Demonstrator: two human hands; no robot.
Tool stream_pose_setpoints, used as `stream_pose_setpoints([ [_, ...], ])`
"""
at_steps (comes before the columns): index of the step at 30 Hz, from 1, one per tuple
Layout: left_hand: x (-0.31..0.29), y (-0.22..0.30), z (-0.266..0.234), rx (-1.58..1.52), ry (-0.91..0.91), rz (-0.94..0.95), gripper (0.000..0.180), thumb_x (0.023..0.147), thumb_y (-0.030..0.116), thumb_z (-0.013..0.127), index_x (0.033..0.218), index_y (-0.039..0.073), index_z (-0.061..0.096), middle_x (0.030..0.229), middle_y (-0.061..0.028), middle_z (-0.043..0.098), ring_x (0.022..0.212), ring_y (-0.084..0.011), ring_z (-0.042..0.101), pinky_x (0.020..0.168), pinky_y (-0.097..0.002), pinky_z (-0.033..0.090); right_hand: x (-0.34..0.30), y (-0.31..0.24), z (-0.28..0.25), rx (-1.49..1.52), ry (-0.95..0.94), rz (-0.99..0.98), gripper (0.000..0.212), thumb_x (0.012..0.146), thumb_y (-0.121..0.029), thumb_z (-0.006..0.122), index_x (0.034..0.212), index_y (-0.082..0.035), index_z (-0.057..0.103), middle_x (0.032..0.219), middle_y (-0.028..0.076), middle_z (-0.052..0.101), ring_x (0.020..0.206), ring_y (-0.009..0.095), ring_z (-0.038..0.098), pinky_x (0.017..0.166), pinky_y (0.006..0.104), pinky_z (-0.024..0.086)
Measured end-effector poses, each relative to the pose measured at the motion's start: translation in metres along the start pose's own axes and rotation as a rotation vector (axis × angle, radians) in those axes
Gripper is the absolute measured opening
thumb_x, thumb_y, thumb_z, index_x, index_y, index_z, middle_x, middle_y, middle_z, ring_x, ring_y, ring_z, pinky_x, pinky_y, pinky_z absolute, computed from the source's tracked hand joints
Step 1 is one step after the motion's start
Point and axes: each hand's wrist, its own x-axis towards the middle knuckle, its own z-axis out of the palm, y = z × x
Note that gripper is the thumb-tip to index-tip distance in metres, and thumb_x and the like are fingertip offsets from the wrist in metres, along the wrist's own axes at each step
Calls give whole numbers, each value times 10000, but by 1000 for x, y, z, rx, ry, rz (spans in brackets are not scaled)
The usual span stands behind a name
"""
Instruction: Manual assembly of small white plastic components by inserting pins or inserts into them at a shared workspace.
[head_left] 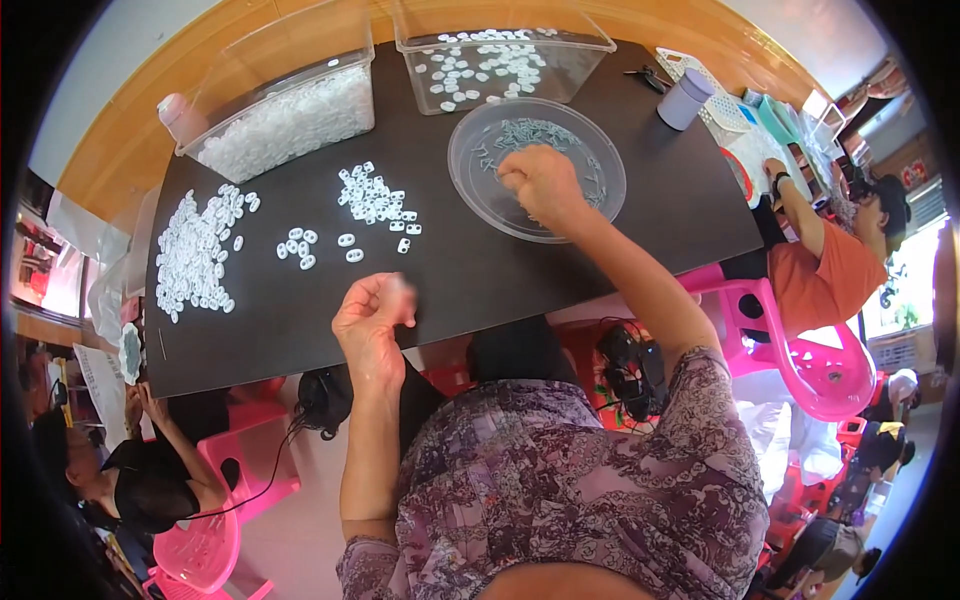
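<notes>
My right hand (548,188) reaches into a round, clear plastic bowl (470,205) with many small grey screws (540,133) in it. Its fingertips are pinched together among the screws, and whatever they grip is too small to make out. Above the near edge of the table, my left hand (370,325) is closed, thumb against fingers. Its fingertips are blurred, and I cannot make out what they hold. Beyond that hand lie a few loose white oval two-holed plastic pieces (297,245) and a cluster of small white pieces (375,198). A larger heap of white ovals (195,255) covers the left end.
At the back stand a clear bin of small white parts (290,120) and another clear bin (435,90) with scattered ovals. A lilac cup (685,100) and black scissors (650,78) are at the back right. Co-workers sit at both sides, near pink chairs (830,370).
</notes>
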Motion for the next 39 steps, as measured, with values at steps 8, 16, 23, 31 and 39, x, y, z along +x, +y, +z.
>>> stream_pose_setpoints([
  [8,-3,0,-3,-30,-4,5,100,833,28,614,904,-38,592,760,-103,615,588,-122,540,528,-237,440,5,-1,9,-184,-175,-135,72,676,-61,582,713,-71,643,729,146,606,768,337,572,652,441,457],
  [16,-3,1,-3,-46,-6,-3,103,833,34,617,904,-38,594,762,-101,615,591,-122,541,538,-238,443,10,10,7,-210,-190,-100,51,721,-105,603,741,-93,648,719,112,583,769,310,556,669,423,440],
  [23,-4,2,-4,-66,-25,5,90,839,31,607,899,-35,592,765,-98,612,597,-124,542,551,-235,445,13,2,6,-143,-211,-92,51,708,-112,617,740,-82,644,742,109,599,775,311,561,684,413,441],
  [31,-4,2,-4,-62,-28,15,87,842,27,602,901,-36,592,764,-95,611,602,-122,541,555,-229,447,15,-4,14,-160,-305,-97,72,707,-118,619,712,-47,609,745,133,599,784,328,560,692,424,439],
  [39,-6,2,-3,-73,-10,33,116,840,33,608,924,-46,592,772,-93,611,601,-122,533,558,-229,445,14,-4,12,-185,-317,-188,80,730,-87,578,702,-12,570,740,158,588,780,350,559,677,448,438],
])
